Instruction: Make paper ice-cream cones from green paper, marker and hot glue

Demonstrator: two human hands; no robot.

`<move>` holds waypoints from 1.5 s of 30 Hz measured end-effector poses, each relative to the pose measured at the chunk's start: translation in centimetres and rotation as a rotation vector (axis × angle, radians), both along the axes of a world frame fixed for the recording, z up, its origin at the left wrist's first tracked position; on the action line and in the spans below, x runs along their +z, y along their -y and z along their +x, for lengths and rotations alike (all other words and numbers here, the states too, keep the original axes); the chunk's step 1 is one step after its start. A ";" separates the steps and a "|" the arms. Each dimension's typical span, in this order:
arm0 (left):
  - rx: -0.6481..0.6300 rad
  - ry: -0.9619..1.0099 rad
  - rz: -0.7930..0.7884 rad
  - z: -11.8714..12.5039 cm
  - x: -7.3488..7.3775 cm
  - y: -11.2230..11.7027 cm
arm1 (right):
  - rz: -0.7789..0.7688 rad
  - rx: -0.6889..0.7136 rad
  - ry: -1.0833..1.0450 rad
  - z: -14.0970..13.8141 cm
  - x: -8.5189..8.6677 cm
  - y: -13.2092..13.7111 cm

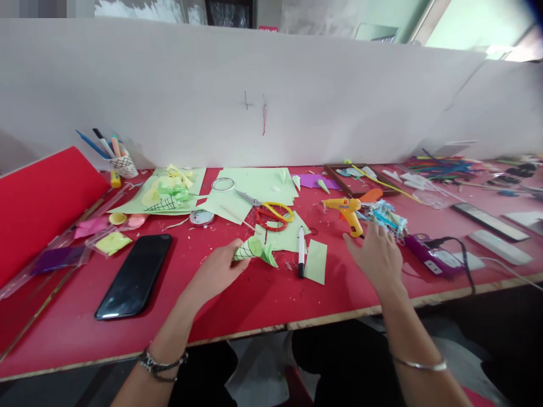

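Observation:
A small green paper cone (248, 249) with black crosshatched lines is pinched in my left hand (221, 268), low over the table. Crinkled green paper (268, 256) shows at its right side. My right hand (377, 254) is just in front of a yellow glue gun (347, 213), thumb and fingers apart, with the thumb close to the handle; whether it touches is unclear. Between my hands are a white marker (301, 251) and a green paper strip (316, 262). Behind them lie scissors (271, 216) with red and yellow handles.
A black phone (134, 277) lies at left, near a pen cup (124, 165). Green sheets (254, 181) and crumpled paper (173, 189) cover the back. On the right are a purple device (433, 257) with a strap, a white power bar (500, 247) and a wooden tray (360, 189).

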State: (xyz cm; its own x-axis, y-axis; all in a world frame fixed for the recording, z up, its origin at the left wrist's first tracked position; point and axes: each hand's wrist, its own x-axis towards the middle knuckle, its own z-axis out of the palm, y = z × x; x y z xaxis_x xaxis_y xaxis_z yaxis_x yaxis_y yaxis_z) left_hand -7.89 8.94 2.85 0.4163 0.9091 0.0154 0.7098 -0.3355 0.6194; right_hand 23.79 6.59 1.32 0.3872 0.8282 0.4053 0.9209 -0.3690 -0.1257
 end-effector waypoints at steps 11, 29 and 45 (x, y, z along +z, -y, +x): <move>-0.023 0.206 0.089 0.9 -1.0 -5.6 | -0.275 0.798 -0.256 -11.8 0.3 -0.1; 0.139 0.405 0.021 1.6 -3.4 -7.5 | 0.032 1.022 -0.960 -9.8 2.4 -6.5; -0.134 0.241 0.078 2.2 -3.6 -6.8 | 0.370 1.029 -0.859 -9.5 -0.2 -6.5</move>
